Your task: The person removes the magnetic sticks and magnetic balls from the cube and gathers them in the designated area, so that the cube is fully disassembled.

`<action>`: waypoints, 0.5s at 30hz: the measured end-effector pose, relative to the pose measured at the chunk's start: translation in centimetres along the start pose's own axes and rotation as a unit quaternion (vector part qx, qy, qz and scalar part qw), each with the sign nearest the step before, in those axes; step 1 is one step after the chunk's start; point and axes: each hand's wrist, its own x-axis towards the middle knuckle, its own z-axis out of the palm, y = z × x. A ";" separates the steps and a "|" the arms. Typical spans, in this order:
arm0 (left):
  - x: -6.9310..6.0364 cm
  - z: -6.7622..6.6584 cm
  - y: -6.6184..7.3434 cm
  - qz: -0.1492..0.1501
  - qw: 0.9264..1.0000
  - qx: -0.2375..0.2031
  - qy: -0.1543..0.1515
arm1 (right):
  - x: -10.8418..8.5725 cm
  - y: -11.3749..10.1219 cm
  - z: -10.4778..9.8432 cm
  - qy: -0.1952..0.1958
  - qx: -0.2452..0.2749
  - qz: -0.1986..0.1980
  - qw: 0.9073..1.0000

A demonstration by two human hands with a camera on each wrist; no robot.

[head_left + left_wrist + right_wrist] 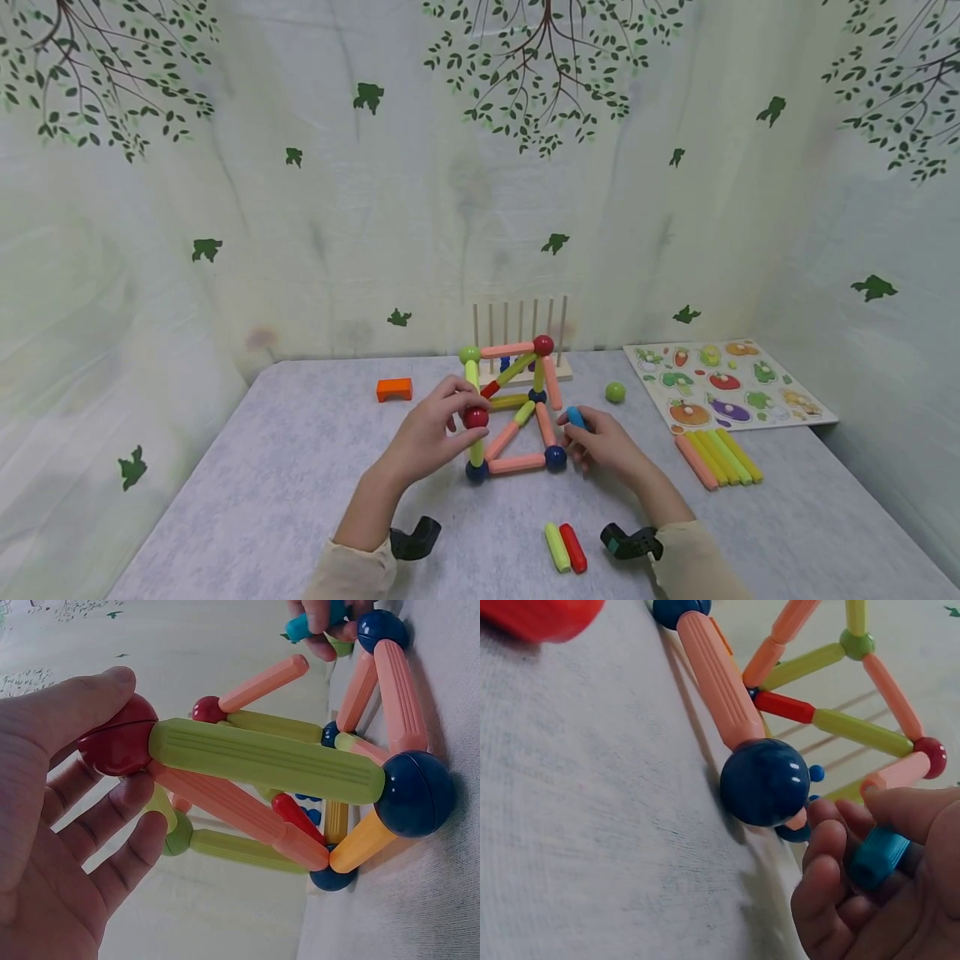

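Note:
My left hand (429, 427) pinches a red ball (476, 417) between thumb and fingers. That ball sits atop an upright light green stick (266, 760), whose lower end meets a dark blue ball (415, 793) on the table. In my right hand (609, 448) is a short blue stick (879, 855), gripped by the curled fingers. Right beside this hand are another dark blue ball (555, 458) at the frame's front right corner and a pink stick (552, 383) slanting down from the rear red ball (543, 345). The pink stick's lower end is unattached.
Behind the frame stands a wooden peg rack (564, 364). An orange block (394, 389) lies left, a green ball (615, 392) right. Farther right are a vegetable puzzle board (705, 383) and several sticks (718, 460). A light green stick (557, 547) and red stick (573, 547) lie in front.

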 end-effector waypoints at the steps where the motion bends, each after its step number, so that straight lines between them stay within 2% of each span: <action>1: 0.0 0.0 0.0 0.000 1.000 0.000 0.000 | 0.0 0.0 -0.2 -0.002 -0.005 -0.002 1.000; 9: 0.0 -0.1 0.0 0.003 1.000 0.000 0.000 | -0.4 0.2 -1.8 -0.015 -0.083 -0.022 0.996; 15: -0.1 -0.1 0.0 0.003 1.000 0.000 -0.001 | -1.3 -0.3 -3.1 -0.073 -0.152 -0.042 0.985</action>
